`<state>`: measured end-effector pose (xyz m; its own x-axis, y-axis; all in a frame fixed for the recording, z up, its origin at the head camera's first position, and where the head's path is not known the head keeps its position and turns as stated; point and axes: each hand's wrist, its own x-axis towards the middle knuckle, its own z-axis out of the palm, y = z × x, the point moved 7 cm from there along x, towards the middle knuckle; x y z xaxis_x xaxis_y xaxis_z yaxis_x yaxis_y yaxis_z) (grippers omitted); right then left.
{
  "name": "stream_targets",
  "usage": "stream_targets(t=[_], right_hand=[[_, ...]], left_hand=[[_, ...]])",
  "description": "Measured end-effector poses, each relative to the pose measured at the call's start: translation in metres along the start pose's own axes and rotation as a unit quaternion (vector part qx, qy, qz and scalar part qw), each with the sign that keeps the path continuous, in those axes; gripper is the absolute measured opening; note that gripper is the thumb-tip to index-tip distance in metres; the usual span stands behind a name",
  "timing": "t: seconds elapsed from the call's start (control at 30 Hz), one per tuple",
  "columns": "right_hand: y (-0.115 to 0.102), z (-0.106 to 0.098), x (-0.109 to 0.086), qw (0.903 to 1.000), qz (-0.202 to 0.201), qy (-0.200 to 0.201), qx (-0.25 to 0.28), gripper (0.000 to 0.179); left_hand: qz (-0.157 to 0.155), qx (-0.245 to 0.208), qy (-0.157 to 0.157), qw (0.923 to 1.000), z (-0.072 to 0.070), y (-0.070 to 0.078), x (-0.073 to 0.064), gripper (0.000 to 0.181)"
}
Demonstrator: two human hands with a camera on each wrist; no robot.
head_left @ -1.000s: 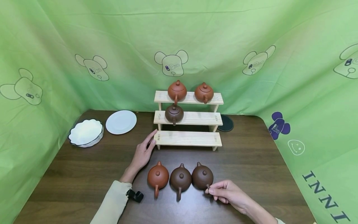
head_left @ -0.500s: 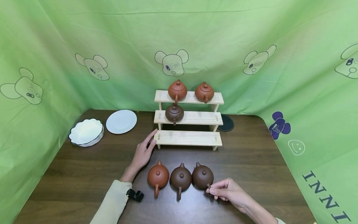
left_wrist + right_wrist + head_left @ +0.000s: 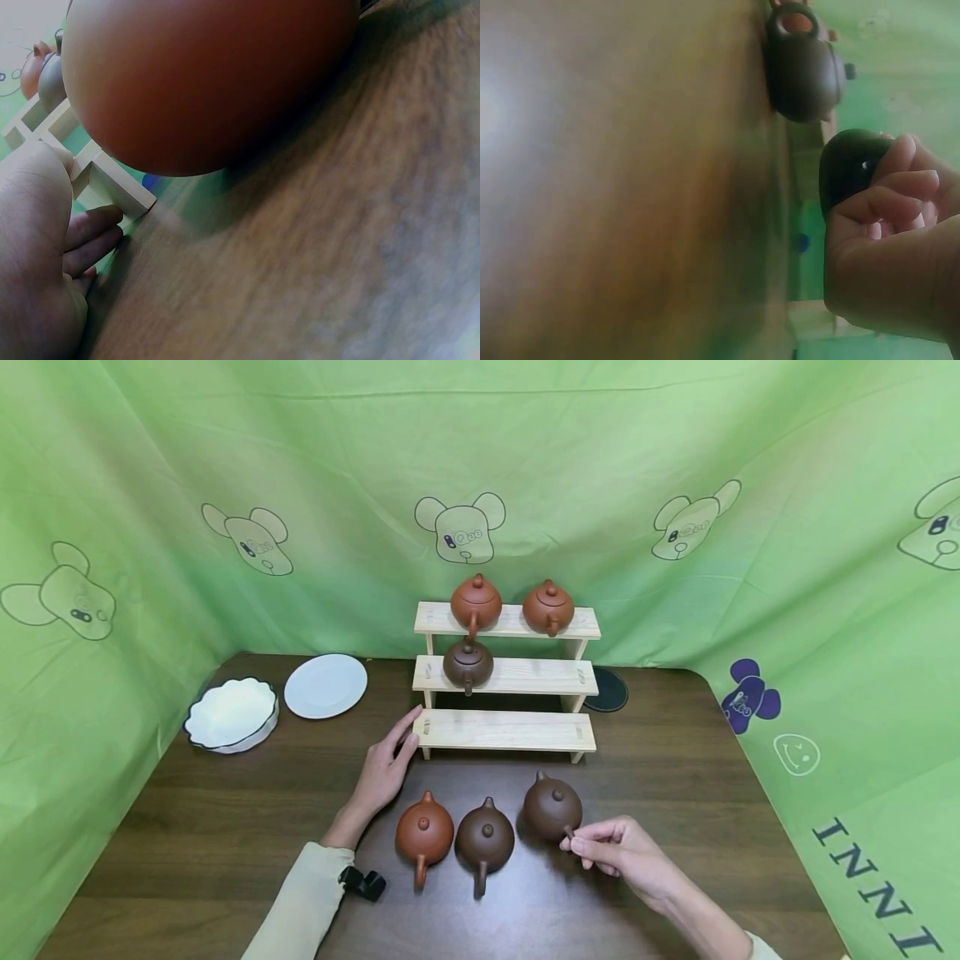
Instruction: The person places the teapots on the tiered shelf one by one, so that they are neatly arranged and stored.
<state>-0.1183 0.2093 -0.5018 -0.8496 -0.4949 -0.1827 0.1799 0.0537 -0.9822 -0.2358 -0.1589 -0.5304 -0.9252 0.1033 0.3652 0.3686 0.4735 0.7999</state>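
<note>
With fingers and thumb my right hand [image 3: 626, 860] pinches the handle of a dark brown teapot [image 3: 552, 807]. In the right wrist view this teapot [image 3: 847, 161] shows clear of the table, partly hidden by the fingers. My left hand [image 3: 381, 772] touches the left end of the lowest step of a wooden three-step stand [image 3: 506, 729], its fingers extended. An orange-brown teapot [image 3: 424, 833] and a second dark brown teapot [image 3: 484, 839] sit side by side on the table. The orange-brown one looms large beside the hand in the left wrist view.
Two orange-brown teapots, left [image 3: 476, 602] and right [image 3: 548, 607], stand on the top step. A dark brown teapot [image 3: 467, 664] occupies the middle step's left. Farther left are a white plate [image 3: 326, 687] and a scalloped white dish [image 3: 231, 717]. A dark round coaster [image 3: 606, 690] lies behind the stand's right side.
My right hand has raised the dark brown teapot and moved it forward and slightly right, away from its neighbour. The left hand has kept its place at the stand.
</note>
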Motion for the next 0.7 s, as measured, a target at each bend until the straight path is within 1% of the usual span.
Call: stream_targets(t=[0.1, 0.23, 0.33, 0.37, 0.5, 0.7], right_hand=[[-0.009, -0.005, 0.003, 0.9998, -0.003, 0.016, -0.008, 0.028], [-0.021, -0.01, 0.01, 0.9992, -0.02, 0.033, -0.007, 0.029], [-0.031, -0.013, 0.015, 0.9985, -0.03, 0.045, 0.006, 0.031], [-0.033, -0.015, 0.017, 0.9981, -0.03, 0.052, 0.01, 0.032], [-0.045, -0.02, 0.024, 0.9957, -0.03, 0.085, 0.021, 0.035], [-0.063, -0.027, 0.033, 0.9923, -0.05, 0.11, 0.026, 0.035]], left_hand=[[-0.002, 0.004, 0.001, 1.0, 0.001, -0.004, 0.0, 0.049], [-0.004, 0.004, -0.004, 1.0, 0.002, -0.008, 0.001, 0.05], [-0.003, 0.004, -0.002, 1.0, 0.001, -0.005, 0.0, 0.05], [0.002, 0.001, 0.0, 1.0, 0.0, -0.004, 0.0, 0.049], [0.001, -0.014, 0.0, 0.9999, 0.0, 0.003, 0.0, 0.049], [0.011, -0.014, 0.003, 0.9998, 0.001, -0.001, 0.0, 0.049]])
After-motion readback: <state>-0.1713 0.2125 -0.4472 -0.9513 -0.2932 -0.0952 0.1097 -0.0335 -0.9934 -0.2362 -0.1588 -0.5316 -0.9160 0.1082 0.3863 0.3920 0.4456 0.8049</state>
